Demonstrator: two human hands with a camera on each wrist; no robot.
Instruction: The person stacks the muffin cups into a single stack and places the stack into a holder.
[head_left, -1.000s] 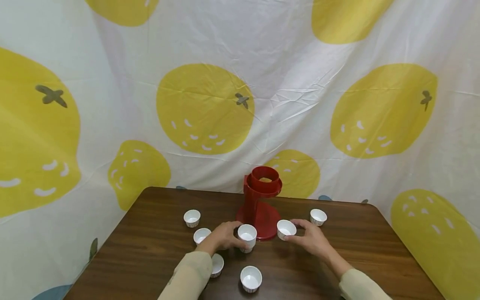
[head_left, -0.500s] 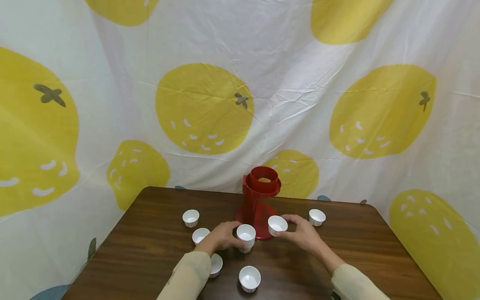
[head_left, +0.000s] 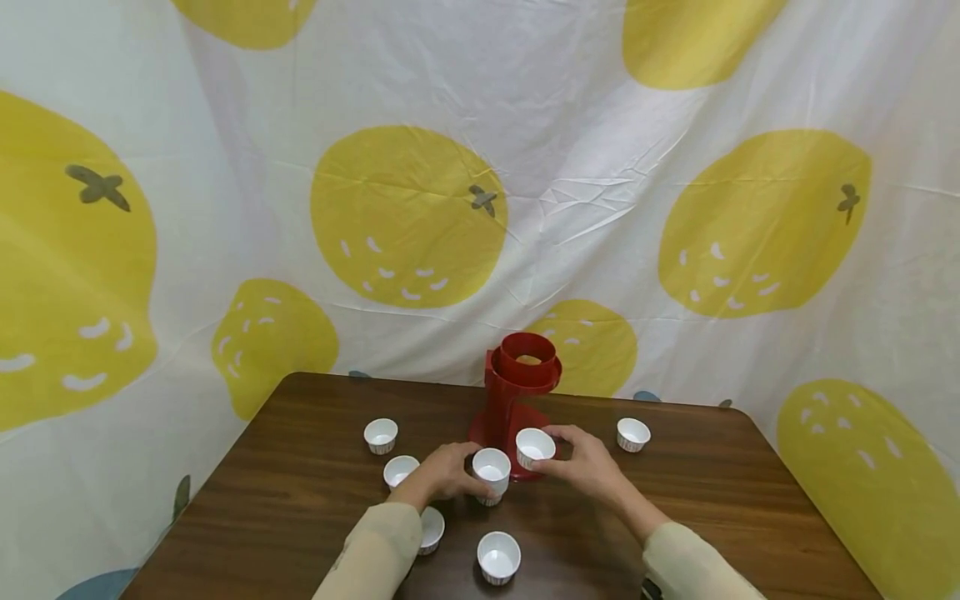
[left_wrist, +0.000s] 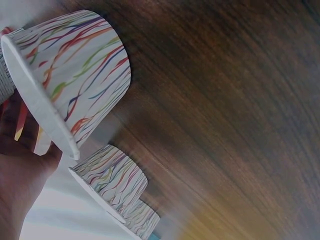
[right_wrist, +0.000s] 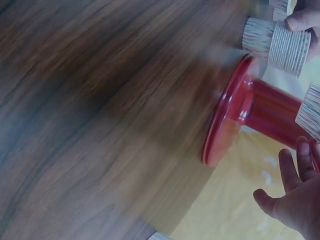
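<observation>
My left hand [head_left: 450, 473] grips a stack of white paper cups [head_left: 491, 475] near the middle of the table. In the right wrist view, the stacked cups [right_wrist: 290, 50] show many closely nested rims. My right hand [head_left: 585, 467] pinches a single paper cup [head_left: 535, 448] by its sides, mouth up, to the right of the stack and a little higher. Coloured streaks mark the outside of this held cup [right_wrist: 311, 112]. Beneath my left forearm stands another paper cup [head_left: 431, 531], partly hidden by the sleeve.
Behind the hands rises a red stand [head_left: 510, 392] with a round base and an open ring on top. Single paper cups stand at front [head_left: 498, 557], at left [head_left: 381, 436], beside the left wrist [head_left: 401, 471] and at right [head_left: 633, 434]. A lemon-print cloth [head_left: 570, 208] hangs behind the table.
My right hand has carried its cup leftward and slightly up, toward the stack and now in front of the red stand. My left hand keeps its hold on the stack.
</observation>
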